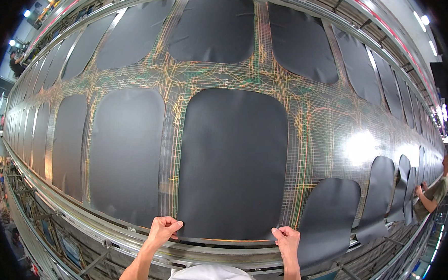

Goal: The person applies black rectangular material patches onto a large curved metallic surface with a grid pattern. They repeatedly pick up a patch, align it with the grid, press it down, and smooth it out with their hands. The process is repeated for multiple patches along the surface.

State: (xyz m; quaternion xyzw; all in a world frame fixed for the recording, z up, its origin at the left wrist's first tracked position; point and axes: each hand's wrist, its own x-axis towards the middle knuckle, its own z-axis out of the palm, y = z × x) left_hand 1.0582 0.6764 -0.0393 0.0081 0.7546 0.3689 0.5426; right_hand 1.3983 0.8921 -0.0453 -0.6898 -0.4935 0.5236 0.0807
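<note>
A black sheet (234, 161) with rounded far corners lies flat in front of me on a long table marked with yellow, green and orange lines. My left hand (164, 229) pinches its near left corner between thumb and fingers. At the near right corner, my right hand (286, 239) grips the sheet the same way. Between the hands, the sheet's straight near edge runs along the table's front, with a thin orange line showing beside it.
Similar black sheets lie left (127, 152) and in a far row (213, 28). To my right, one sheet (329, 216) hangs over the metal front rail (218, 252), with several more past it. Another person (431, 196) handles sheets at the far right. Light glares off the table (361, 147).
</note>
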